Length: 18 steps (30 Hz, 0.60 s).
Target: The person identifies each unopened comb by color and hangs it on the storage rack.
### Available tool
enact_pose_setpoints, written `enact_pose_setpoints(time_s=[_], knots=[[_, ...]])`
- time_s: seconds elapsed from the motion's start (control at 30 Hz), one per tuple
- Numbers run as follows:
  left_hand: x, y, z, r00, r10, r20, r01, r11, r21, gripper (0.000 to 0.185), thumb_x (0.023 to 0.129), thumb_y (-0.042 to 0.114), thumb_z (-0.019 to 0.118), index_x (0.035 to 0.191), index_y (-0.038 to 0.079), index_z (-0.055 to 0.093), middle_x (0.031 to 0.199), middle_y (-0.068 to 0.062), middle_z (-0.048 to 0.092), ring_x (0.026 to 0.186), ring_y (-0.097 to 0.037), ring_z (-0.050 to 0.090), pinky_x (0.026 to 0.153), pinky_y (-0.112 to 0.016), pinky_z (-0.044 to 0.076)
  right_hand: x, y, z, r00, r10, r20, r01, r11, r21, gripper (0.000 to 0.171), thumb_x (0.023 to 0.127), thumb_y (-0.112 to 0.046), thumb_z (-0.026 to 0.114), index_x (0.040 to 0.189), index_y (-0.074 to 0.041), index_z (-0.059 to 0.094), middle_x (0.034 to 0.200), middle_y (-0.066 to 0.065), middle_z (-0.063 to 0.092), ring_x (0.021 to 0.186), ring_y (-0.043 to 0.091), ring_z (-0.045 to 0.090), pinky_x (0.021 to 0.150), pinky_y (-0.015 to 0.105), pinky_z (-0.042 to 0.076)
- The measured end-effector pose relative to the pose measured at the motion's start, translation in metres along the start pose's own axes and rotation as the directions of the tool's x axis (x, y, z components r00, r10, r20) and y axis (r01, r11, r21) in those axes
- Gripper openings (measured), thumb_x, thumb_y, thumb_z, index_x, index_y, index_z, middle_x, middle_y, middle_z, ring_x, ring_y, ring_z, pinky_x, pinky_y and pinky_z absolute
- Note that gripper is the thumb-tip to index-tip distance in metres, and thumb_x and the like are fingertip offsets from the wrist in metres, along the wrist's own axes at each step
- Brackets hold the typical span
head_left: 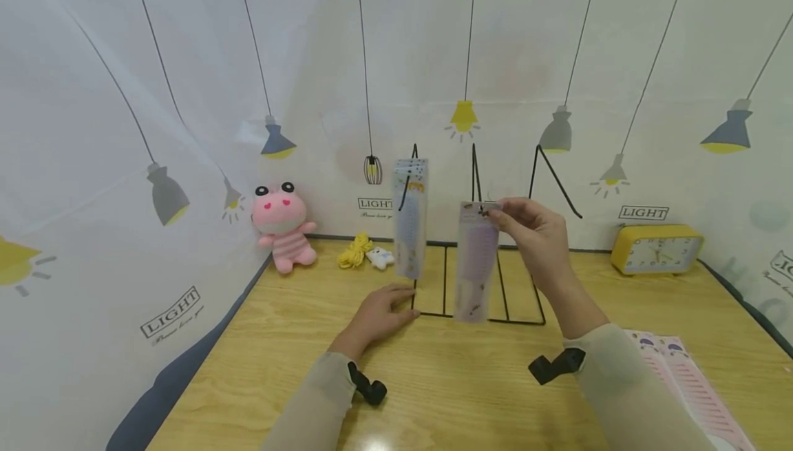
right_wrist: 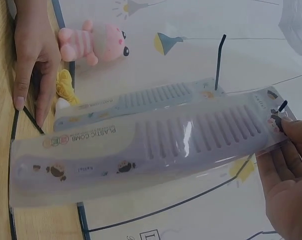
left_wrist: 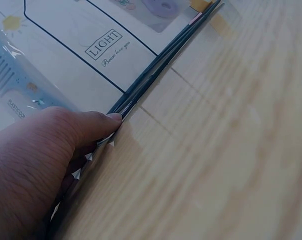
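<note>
A wooden counter [head_left: 619, 299] stands before a lamp-printed backdrop, with a pink plush [head_left: 281, 225] far left and a yellow clock [head_left: 657, 249] far right. The left hand [head_left: 384, 313] rests flat, fingers relaxed, on the base of a black wire rack [head_left: 489, 313]. The right hand [head_left: 535, 234] pinches the top of a packaged purple comb [head_left: 477, 265] at the rack's middle hook; a blue comb [head_left: 410, 224] hangs on the left hook.

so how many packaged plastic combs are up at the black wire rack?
2. A blue packaged plastic comb hangs on the left hook of the black wire rack; a purple packaged plastic comb is pinched at its top by the right hand, at the middle hook. More packs lie flat, lower right.
</note>
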State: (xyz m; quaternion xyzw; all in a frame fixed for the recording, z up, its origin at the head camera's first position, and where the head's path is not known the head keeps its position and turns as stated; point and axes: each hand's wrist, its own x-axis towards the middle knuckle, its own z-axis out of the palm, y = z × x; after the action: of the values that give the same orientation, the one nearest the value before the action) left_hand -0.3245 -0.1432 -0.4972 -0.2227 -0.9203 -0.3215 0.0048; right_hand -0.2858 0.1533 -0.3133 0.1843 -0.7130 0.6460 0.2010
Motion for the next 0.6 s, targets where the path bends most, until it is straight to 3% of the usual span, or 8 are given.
enact_pose_setpoints(time_s=[0.23,0.5,0.6], knots=[[0.000,-0.001,-0.001,1.000,0.005,0.001,-0.005,1.000,0.009,0.056,0.097,0.050,0.063,0.146,0.024,0.056,0.149,0.003,0.050,0.140,-0.026,0.043,0.115,-0.050,0.036,0.020,0.008,0.004,0.999,0.045,-0.022,-0.046,0.996,-0.071,0.034,0.093,-0.030,0.074,0.112,-0.002,0.070,0.104,0.001,0.073,0.097,0.013,0.068,0.085,0.023,0.056],[0.000,-0.002,0.000,1.000,-0.007,0.005,0.007,1.000,0.013,0.056,0.097,0.051,0.062,0.146,0.025,0.055,0.150,0.004,0.049,0.141,-0.026,0.042,0.115,-0.050,0.036,0.046,0.019,0.007,0.991,0.116,-0.072,-0.119,0.992,-0.039,0.039,0.091,-0.038,0.075,0.111,-0.004,0.070,0.103,0.002,0.072,0.098,0.015,0.066,0.082,0.024,0.056],[0.001,-0.003,0.001,1.000,-0.014,0.010,0.014,1.000,0.019,0.057,0.097,0.053,0.061,0.146,0.026,0.055,0.151,0.005,0.049,0.141,-0.025,0.042,0.115,-0.049,0.035,0.058,0.023,0.008,0.987,0.135,-0.085,-0.139,0.989,-0.046,0.040,0.091,-0.040,0.075,0.112,-0.006,0.070,0.105,0.002,0.071,0.098,0.015,0.065,0.085,0.030,0.055]])
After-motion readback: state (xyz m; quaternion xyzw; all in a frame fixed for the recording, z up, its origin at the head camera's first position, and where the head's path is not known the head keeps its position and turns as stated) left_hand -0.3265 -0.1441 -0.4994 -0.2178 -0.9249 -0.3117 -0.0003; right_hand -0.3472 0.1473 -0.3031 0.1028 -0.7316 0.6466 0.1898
